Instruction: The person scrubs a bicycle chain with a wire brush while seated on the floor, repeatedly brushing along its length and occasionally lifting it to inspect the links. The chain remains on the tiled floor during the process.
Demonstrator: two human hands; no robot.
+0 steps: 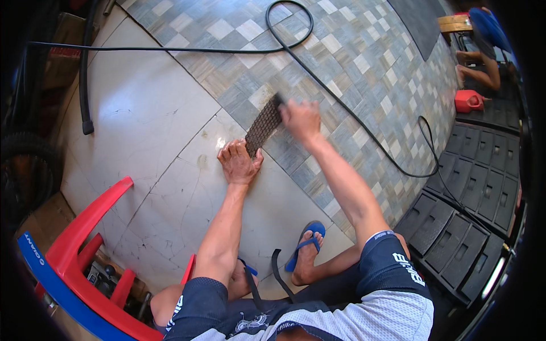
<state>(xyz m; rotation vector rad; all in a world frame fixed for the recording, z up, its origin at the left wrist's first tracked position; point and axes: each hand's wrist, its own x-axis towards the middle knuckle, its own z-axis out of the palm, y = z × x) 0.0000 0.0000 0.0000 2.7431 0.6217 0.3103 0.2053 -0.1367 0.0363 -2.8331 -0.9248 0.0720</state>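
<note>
A long dark brown strip with a knobby, linked-looking texture (264, 127) lies slantwise on the floor, across the join between plain and patterned tiles. I cannot tell whether it is tread or rows of chain. My left hand (238, 163) holds its near end down, with the fingers on the left side and the thumb on the right. At the far end, my right hand (303, 120) is closed and smeared by motion. A blurred dark piece (278, 100) shows at its fingers, too unclear to name. The floor by my left fingers looks wet and shiny.
A black hose (352, 116) loops across the tiles. At the left stand a red plastic chair (67, 256) and a tyre (28, 170). Black drawers (443, 238) and a red jug (469, 101) are on the right. Another person's limb (480, 74) shows at the far right.
</note>
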